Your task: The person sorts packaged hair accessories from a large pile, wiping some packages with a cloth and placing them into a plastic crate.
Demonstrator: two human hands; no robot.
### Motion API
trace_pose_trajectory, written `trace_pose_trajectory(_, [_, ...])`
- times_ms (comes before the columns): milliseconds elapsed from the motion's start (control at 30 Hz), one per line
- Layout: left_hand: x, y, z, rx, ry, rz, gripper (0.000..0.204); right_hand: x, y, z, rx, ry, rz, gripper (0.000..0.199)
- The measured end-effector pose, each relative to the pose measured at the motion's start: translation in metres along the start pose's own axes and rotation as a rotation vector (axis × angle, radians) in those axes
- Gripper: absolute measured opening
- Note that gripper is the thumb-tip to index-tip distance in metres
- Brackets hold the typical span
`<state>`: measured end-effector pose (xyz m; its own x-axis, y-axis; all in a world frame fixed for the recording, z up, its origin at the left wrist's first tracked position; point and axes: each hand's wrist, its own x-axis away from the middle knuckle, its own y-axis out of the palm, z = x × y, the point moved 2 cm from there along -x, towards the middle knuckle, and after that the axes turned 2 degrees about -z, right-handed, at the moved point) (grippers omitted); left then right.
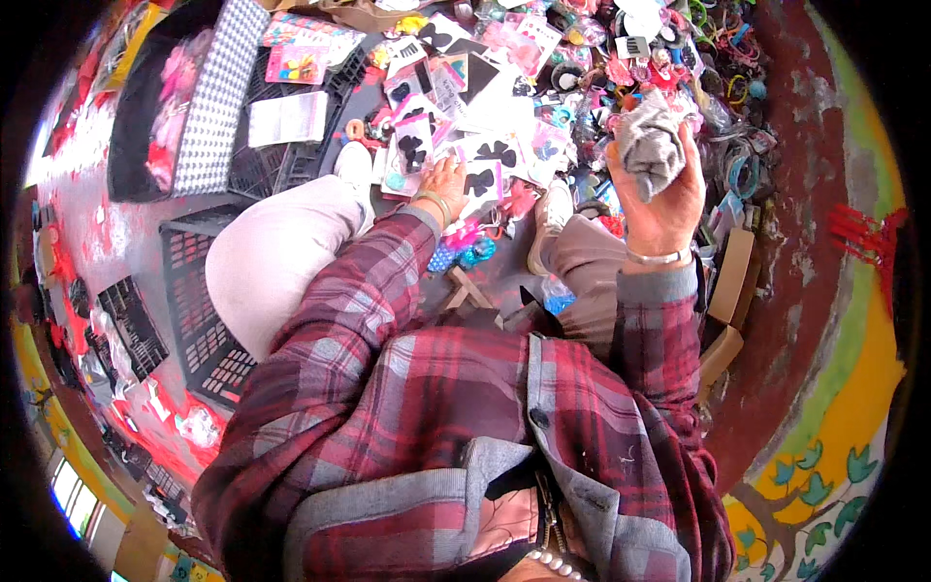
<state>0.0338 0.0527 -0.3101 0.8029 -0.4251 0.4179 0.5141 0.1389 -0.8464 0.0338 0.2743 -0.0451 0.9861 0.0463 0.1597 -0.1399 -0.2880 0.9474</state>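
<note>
Raised at the right, my right hand is wrapped round a crumpled grey cloth, with the palm turned up and the thumb at its right side. My left hand reaches down between my knees, its fingers apart on the near edge of a pile of small packets. Close to its fingertips lie a packet with a black bow and another black bow packet. Whether the left fingers touch one packet or several is hard to tell.
A heap of colourful hair ties and trinkets spreads beyond my feet. To the left stand a black crate and a box with a checked side. Cardboard boxes line the right, beside a painted wall.
</note>
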Motion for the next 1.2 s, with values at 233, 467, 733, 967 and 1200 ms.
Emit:
trace_pose_trajectory(233, [-0.033,0.014,-0.014,0.039,-0.113,-0.004,0.075,0.001,0.003,0.003,0.114,-0.149,0.174,0.049])
trace_pose_trajectory(467, [-0.05,0.009,-0.028,0.346,0.041,-0.269,0.045,0.009,-0.002,-0.004,0.342,-0.226,0.175,0.031])
trace_pose_trajectory(733, [-0.035,-0.097,-0.002,1.695,0.031,-0.152,0.025,0.016,-0.003,-0.049,0.438,-0.373,0.228,0.029])
trace_pose_trajectory(967, [0.012,-0.133,0.002,1.373,-0.014,-0.074,0.026,0.01,0.017,-0.026,0.607,-0.194,0.106,0.022])
trace_pose_trajectory(1200, [-0.003,-0.093,-0.024,0.851,0.158,0.231,0.035,-0.003,0.015,-0.027,0.747,-0.381,0.085,0.03])
